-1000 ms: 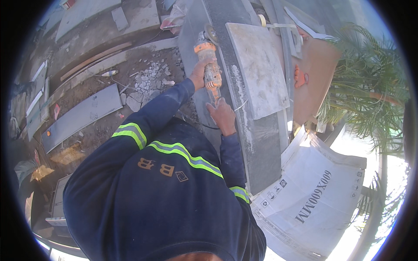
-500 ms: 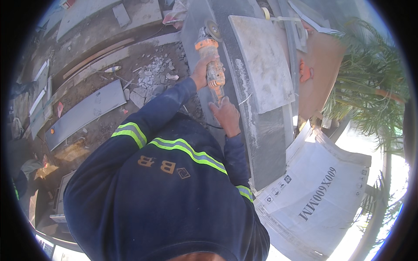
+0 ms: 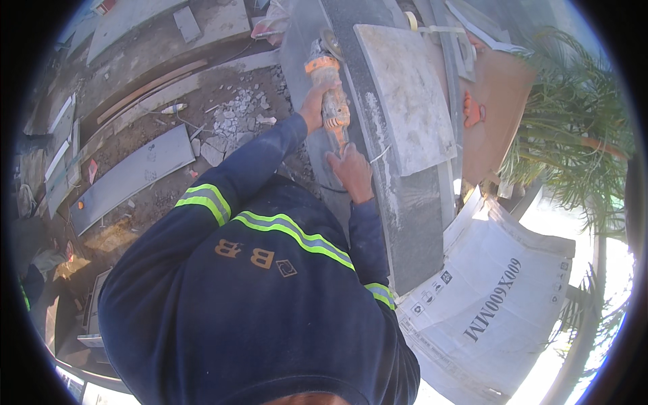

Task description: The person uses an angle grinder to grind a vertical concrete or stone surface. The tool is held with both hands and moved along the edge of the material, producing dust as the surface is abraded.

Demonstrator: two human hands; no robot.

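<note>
An orange, dust-covered angle grinder (image 3: pixel 335 108) lies lengthwise in my two hands, its disc (image 3: pixel 330 43) at the far end over a grey slab (image 3: pixel 302 64). My left hand (image 3: pixel 313 106) is closed round the grinder's body near its orange head. Farther back, my right hand (image 3: pixel 352 172) grips the narrow rear handle, with the fingers partly hidden. Beside the grinder on the right runs a dark grey stone ledge (image 3: pixel 412 236) with a whitish dusty streak. A pale square tile (image 3: pixel 408 101) rests on that ledge. Pale dust hazes the air round the disc.
Broken tile pieces (image 3: pixel 239 111) litter the dirt on the left, near a long grey slab (image 3: pixel 135 177). On the right lie a flattened white carton (image 3: pixel 493 297) and a brown board (image 3: pixel 499 108) beside palm fronds (image 3: pixel 567 135). A tape roll (image 3: pixel 411 21) sits past the tile.
The grinder has shifted slightly toward me and to the right, along with both hands. The disc appears more veiled by dust.
</note>
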